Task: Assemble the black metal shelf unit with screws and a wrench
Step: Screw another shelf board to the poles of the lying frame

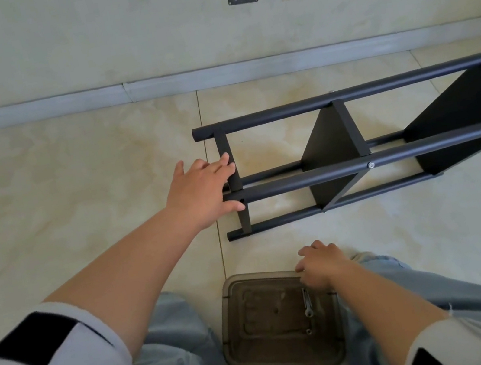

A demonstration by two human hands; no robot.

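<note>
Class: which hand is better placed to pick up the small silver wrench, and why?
The right hand: it hovers over the brown translucent tray holding the small silver wrench, while the left hand steadies the black metal shelf frame.

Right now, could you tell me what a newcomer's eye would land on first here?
The black shelf frame lying on its side on the tiled floor, right of centre, with the left hand resting on its near end. Below, the right hand reaches into a smoky plastic tray holding a small wrench.
</note>
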